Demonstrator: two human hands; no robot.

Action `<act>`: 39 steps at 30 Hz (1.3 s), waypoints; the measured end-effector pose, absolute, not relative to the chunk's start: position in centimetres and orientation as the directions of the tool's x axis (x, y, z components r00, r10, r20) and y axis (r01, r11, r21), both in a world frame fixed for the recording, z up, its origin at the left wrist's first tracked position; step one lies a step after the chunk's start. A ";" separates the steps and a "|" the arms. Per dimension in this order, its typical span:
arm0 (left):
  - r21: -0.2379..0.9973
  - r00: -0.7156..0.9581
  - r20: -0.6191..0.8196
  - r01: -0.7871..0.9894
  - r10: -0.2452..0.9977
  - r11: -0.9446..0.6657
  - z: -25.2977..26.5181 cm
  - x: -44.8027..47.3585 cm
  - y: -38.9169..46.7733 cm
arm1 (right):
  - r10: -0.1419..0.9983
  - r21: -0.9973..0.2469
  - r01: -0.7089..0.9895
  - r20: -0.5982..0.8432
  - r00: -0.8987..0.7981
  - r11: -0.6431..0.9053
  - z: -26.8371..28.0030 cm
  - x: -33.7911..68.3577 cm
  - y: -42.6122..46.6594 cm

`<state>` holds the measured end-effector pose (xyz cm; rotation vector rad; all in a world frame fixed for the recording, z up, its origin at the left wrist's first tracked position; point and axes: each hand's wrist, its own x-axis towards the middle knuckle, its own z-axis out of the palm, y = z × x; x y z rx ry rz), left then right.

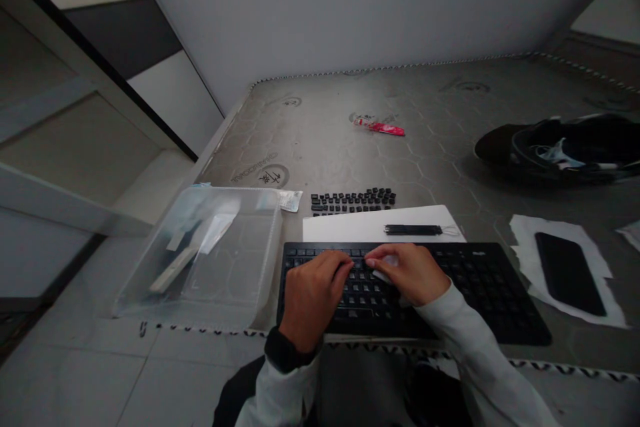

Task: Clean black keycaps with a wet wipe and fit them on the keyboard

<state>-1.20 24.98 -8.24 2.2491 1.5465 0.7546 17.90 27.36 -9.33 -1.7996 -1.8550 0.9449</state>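
A black keyboard (480, 293) lies in front of me, with its left part beneath both hands. Above its upper left keys, the fingers of my left hand (317, 287) are pinched together; whatever may be between them is too small to make out. My right hand (413, 272) is closed around a crumpled white tissue (383, 275), thumb and index finger meeting close to the left fingertips. Loose black keycaps (355, 199) lie in rows behind the keyboard. On a white sheet (345, 227) rests a black tool with thin wire ends (415, 230).
A clear plastic bin (233, 287) holding a few items stands at the left. To the right, a black phone (570, 273) lies on white paper (525, 233). A black helmet (560, 150) sits at the far right. Farther back lies a red-and-white packet (383, 127).
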 end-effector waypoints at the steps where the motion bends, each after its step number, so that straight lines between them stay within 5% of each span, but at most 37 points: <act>1: 0.526 0.278 0.250 0.765 0.928 -0.371 -8.2 -1.3 25.0 | 0.979 -0.696 0.716 -0.176 -0.100 -0.051 -9.4 18.0 27.4; 17: 0.541 0.271 0.232 0.762 0.934 -0.356 -8.0 -1.6 24.9 | 0.997 -0.604 0.797 -0.053 -0.060 0.016 -9.5 17.4 26.6; 39: 0.516 0.273 0.229 0.780 0.934 -0.354 -8.3 -1.0 25.0 | 0.982 -0.489 0.866 -0.189 0.010 -0.103 -9.0 16.5 26.6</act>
